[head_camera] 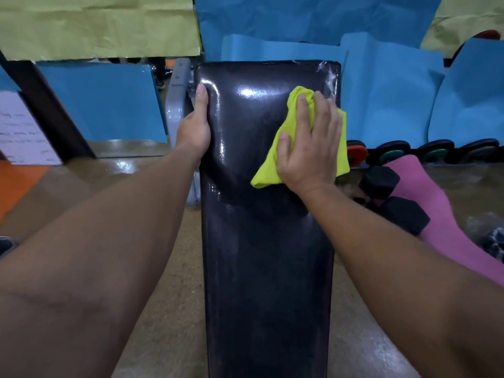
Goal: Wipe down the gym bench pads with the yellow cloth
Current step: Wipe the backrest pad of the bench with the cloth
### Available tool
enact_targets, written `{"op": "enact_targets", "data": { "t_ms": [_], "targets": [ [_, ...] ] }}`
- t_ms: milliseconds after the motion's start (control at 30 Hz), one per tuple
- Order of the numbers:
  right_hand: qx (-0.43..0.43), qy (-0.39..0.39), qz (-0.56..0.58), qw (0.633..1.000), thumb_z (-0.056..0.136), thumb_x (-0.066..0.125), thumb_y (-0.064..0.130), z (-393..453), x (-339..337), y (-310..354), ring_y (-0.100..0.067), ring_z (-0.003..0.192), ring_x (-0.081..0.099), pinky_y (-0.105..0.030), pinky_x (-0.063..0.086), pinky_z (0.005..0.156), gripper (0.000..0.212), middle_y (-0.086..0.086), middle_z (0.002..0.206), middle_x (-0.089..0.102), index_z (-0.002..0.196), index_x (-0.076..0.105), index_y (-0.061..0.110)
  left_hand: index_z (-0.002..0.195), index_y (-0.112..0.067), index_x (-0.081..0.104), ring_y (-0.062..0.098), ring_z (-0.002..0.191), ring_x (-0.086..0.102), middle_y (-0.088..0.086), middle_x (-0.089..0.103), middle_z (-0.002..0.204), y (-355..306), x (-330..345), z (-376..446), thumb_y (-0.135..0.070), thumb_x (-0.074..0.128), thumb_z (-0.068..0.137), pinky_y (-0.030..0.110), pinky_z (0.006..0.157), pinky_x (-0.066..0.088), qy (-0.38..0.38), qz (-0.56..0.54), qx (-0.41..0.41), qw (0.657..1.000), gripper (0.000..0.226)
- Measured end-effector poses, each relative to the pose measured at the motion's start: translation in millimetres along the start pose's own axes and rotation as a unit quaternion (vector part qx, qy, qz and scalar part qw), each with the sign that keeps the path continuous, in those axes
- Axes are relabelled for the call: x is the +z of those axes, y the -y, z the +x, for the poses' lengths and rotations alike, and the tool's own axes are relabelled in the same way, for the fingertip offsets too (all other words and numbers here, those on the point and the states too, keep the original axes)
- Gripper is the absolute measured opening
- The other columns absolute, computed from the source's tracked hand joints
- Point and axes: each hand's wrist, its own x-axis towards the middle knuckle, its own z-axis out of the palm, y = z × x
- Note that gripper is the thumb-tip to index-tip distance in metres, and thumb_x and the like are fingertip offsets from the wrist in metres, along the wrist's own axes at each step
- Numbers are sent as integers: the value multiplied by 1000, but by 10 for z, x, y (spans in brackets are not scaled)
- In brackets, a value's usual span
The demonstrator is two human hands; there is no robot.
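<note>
Running away from the viewer, the black bench pad (pixel 267 255) fills the centre of the view, its near section matte and its far section glossy with reflected light. Near the far end, the right hand (pixel 308 148) lies flat on the yellow cloth (pixel 275 159), fingers extended and slightly spread, thumb alongside; the cloth is bunched beneath the palm and pressed against the right half of the pad, a posture that spreads pressure over a broad wiping area. Opposite it, the left hand (pixel 195 126) grips the pad's left edge, thumb on top and fingers wrapped out of sight below, probably to steady the pad against the wiping force. A grey metal frame (pixel 177 105) stands just beside that hand. Right of the bench, black dumbbells (pixel 392 203) rest on a pink mat (pixel 441 214), with weight plates (pixel 409 152) lined up beyond. Blue and yellow-green sheets (pixel 300 25) cover the background.
</note>
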Motion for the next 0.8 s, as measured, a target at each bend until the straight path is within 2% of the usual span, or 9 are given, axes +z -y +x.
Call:
{"op": "enact_targets", "data": {
  "t_ms": [67,167,233,300,467,600,667,733,800],
  "targets": [
    [-12,21,-1,1000,98,46,34,-175,23,-7,-46,151,29,-61,18,127,65,-25,162,34,155,41,3,90,-35,63,16,108,66,-16,65,94,-15,13,2,-85,39,93,32,103,48,-7,4,4,1000,55],
    [-11,37,5,999,100,42,35,-265,-25,-193,-45,155,22,-62,19,126,66,-25,165,28,158,35,3,80,-35,57,5,87,61,-15,61,88,-37,44,-15,-80,39,97,31,100,46,-15,-2,5,1000,52],
    [25,38,11,999,100,40,36,-153,-23,-207,-45,156,19,-62,17,126,68,-24,167,23,160,31,5,79,-35,55,3,83,58,-15,60,86,-31,47,-26,-79,40,98,30,97,44,-22,1,9,1000,50],
    [47,37,2,998,100,39,37,-67,11,-76,-45,156,17,-62,13,127,69,-23,168,21,161,29,6,80,-34,57,6,86,59,-16,60,87,-9,47,0,-79,39,98,29,94,43,-20,-1,10,1000,51],
    [-49,58,-10,997,100,42,38,-292,15,-14,-44,157,17,-62,10,128,68,-21,168,24,161,32,9,82,-34,60,5,89,61,-16,63,89,12,42,24,-81,38,97,29,95,45,-17,1,17,1000,53],
    [12,54,-9,998,99,42,39,-197,-40,-141,-44,158,13,-67,15,125,69,-22,170,17,161,31,11,81,-35,58,14,99,64,-14,63,91,20,16,12,-85,39,93,36,109,46,-14,-4,9,1000,55],
    [38,48,-20,998,98,43,41,-38,18,26,-44,158,12,-67,13,125,70,-22,171,14,162,31,13,81,-36,58,16,102,63,-15,62,91,15,25,4,-84,38,94,33,105,46,-12,-6,5,1000,54],
    [7,47,-31,998,98,43,42,-20,70,228,-44,158,13,-68,11,125,71,-20,171,18,162,32,14,81,-36,58,10,93,62,-16,60,89,24,36,0,-82,37,96,29,95,43,-15,-6,5,1000,53],
    [-37,60,-25,997,99,42,43,-163,109,290,-42,158,13,-68,8,125,70,-17,171,19,163,30,16,82,-35,57,13,99,62,-16,60,90,28,33,6,-82,37,96,29,97,43,-16,-1,6,1000,53]
  ]
}}
